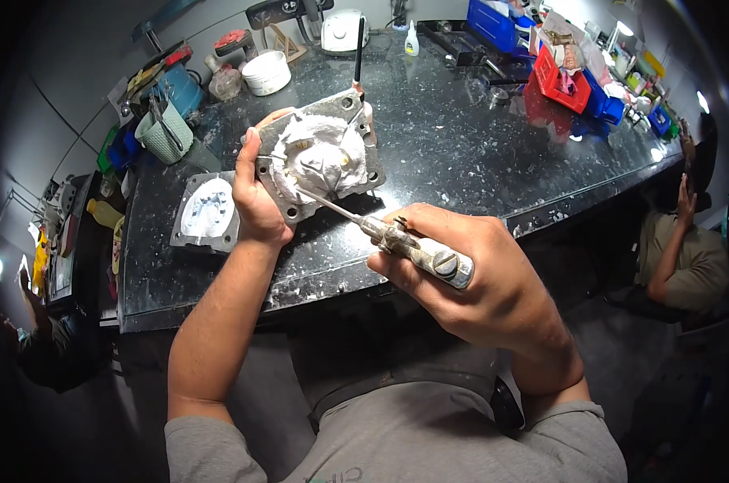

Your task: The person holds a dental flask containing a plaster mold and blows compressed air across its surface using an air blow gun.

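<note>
My left hand (256,193) grips a squarish metal flask half (372,159) by its left side, thumb in front and other fingers mostly behind it. Rough white plaster (320,157) fills the flask, which is tilted towards me above the bench. Closed round the thick metal handle of a thin-shafted chisel-like tool (417,253) is my right hand (477,274). A large slotted screw shows on the handle's end. The tool's tip touches or nearly touches the plaster's lower left edge. Left of my left wrist, a second flask half (191,237) lies on the bench, its plaster bearing a horseshoe-shaped imprint.
The dark speckled bench (453,153) carries plaster crumbs. A woven cup of tools (165,133), a white round tub (266,72) and a small bottle (412,40) stand further back. A red bin (559,80) sits at right. People are at both sides, one seated person (682,258) at right.
</note>
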The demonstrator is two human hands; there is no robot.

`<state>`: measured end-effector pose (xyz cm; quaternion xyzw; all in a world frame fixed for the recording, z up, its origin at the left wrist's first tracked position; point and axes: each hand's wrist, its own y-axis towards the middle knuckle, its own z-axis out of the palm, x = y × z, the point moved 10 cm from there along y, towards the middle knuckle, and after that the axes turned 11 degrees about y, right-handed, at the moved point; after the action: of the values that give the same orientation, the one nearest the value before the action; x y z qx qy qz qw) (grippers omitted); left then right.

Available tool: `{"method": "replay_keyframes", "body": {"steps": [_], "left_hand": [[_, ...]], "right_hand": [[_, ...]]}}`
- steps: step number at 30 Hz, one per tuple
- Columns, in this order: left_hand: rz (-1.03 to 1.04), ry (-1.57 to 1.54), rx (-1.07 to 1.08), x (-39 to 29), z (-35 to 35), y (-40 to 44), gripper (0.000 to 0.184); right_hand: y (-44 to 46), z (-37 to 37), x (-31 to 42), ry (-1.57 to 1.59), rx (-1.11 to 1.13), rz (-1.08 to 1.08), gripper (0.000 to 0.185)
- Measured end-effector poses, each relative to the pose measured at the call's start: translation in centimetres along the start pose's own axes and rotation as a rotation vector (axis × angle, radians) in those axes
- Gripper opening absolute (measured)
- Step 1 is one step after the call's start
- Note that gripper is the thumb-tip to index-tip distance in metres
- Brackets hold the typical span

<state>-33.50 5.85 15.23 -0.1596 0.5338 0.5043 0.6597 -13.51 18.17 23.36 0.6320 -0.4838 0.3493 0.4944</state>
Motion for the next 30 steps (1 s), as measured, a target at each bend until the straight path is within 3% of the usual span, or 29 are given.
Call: {"method": "replay_keyframes", "body": {"steps": [9,12,15,21,30], "left_hand": [[0.003,0.018,-0.02,0.3,-0.5,0.1,0.06],[-0.008,0.01,-0.035,0.4,-0.7,0.1,0.06],[-0.014,0.0,-0.019,0.4,-0.4,0.1,0.059],[-0.025,0.002,-0.035,0.0,0.1,-0.3,0.057],[-0.015,0.021,-0.017,-0.3,0.6,-0.2,0.058]], "right_hand": [[0.3,0.0,0.8,-0.039,-0.013,-0.09,0.01],[0.3,0.0,0.3,0.004,-0.022,-0.011,0.011],[0.3,0.0,0.9,-0.048,-0.014,-0.114,0.011],[0.5,-0.2,1.0,-0.045,-0.031,-0.073,0.01],[0.4,-0.3,2.2,-0.11,-0.061,-0.199,0.011]]}}
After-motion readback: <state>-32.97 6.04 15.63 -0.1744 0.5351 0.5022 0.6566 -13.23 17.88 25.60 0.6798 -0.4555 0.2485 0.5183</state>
